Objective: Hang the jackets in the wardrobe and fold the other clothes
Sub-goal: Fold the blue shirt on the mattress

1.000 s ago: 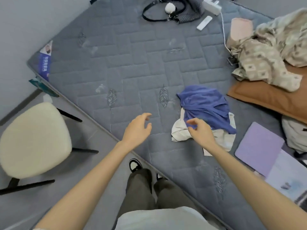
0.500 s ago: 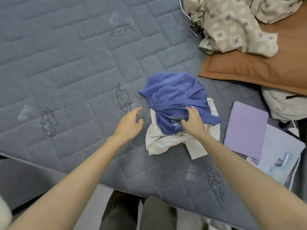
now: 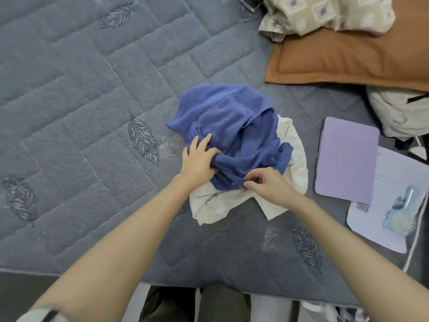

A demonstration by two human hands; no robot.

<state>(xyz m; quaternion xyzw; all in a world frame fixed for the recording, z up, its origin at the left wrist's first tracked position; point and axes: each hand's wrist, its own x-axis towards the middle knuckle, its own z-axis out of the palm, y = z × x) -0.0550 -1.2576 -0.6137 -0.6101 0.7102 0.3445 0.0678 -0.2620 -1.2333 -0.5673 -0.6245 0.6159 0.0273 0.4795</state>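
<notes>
on the grey quilted mattress [image 3: 92, 94], the crumpled blue garment [image 3: 232, 122] lies on top of a cream garment [image 3: 294, 159]. the left hand [image 3: 199, 159] grips a bunched fold of the blue cloth, while the right hand [image 3: 267, 184] pinches its near edge. a lilac tablet case [image 3: 346, 159] lies just to the right.

A single view, worn on the person's head, looks forward and steeply down onto the grey quilted mattress [image 3: 92, 89] from above its near edge. That edge runs across the bottom of the frame, with the person's legs [image 3: 185, 303] just below it. The lens is wide, so the quilt lines bow. Both forearms stretch up from the bottom corners. The left hand [image 3: 199, 159] and right hand [image 3: 267, 184] sit on the blue garment [image 3: 232, 117] at mid-frame, close to the camera. The brown pillow [image 3: 348, 59] fills the upper right corner.
</notes>
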